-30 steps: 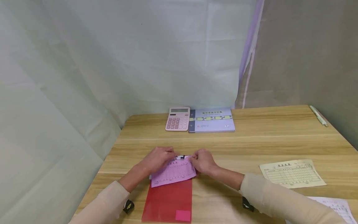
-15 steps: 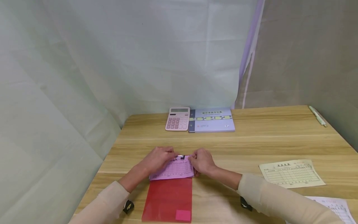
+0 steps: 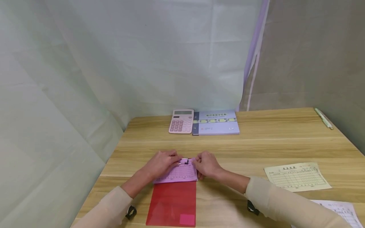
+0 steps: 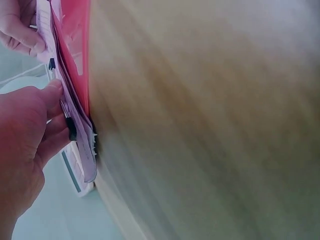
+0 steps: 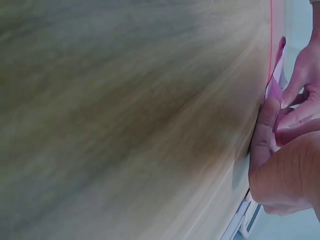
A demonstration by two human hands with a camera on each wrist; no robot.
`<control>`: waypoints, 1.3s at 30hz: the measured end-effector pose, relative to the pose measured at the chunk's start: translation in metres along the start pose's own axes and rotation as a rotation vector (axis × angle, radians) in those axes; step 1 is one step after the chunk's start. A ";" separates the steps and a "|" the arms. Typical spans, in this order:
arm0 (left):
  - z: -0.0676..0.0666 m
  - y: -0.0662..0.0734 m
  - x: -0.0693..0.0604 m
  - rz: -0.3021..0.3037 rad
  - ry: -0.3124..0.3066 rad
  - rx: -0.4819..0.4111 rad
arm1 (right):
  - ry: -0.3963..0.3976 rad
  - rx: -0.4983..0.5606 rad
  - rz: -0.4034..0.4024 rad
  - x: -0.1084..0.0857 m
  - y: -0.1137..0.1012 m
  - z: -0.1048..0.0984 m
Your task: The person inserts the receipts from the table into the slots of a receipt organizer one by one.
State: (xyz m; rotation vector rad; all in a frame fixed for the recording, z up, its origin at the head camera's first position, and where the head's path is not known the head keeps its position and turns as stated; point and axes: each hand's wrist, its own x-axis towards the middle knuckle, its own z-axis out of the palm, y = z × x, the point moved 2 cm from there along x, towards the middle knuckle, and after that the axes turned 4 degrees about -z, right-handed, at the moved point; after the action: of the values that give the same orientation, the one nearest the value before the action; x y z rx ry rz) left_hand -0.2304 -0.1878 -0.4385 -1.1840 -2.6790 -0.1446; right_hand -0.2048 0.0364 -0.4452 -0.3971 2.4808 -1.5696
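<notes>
A red clipboard folder (image 3: 171,202) lies on the table with pink printed slips (image 3: 181,173) at its top, beneath a metal clip (image 3: 184,161). My left hand (image 3: 161,163) has its fingers and thumb on the clip; in the left wrist view the left hand (image 4: 30,135) grips the clip's wire lever (image 4: 66,107). At the slips' upper right corner, my right hand (image 3: 207,164) pinches their edge. The right wrist view shows the right hand (image 5: 285,160) with thumb and finger around the pink paper (image 5: 274,91).
Behind the hands stand a pink calculator (image 3: 181,121) and a blue account book (image 3: 218,122). To the right lie a yellow slip (image 3: 297,177), a white slip (image 3: 342,210) and a pen (image 3: 323,118). Black objects (image 3: 131,212) sit near both forearms.
The pink slip, tilted with its lower left corner hanging down earlier, now lies straighter over the folder's top. The clip's wire lever stands more apart at the left fingers. Both hands stay nearly in place.
</notes>
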 end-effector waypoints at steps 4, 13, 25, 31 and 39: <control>-0.001 0.001 0.000 0.009 0.006 0.008 | 0.008 -0.004 -0.024 -0.001 0.001 0.000; -0.001 0.003 0.000 0.001 -0.013 0.030 | 0.041 -0.019 -0.047 -0.001 0.001 0.002; -0.002 0.004 -0.001 -0.004 -0.008 0.039 | 0.013 -0.006 -0.015 -0.001 0.000 0.001; -0.003 0.004 0.000 -0.025 -0.013 -0.001 | -0.040 -0.074 0.038 0.004 -0.004 -0.006; -0.004 0.002 0.002 -0.055 -0.047 -0.052 | -0.052 -0.125 0.024 0.012 -0.005 -0.015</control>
State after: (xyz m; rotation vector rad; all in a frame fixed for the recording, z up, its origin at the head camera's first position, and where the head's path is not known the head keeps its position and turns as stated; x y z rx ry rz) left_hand -0.2297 -0.1859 -0.4336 -1.1421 -2.7662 -0.1979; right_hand -0.2197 0.0437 -0.4345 -0.4190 2.5423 -1.3814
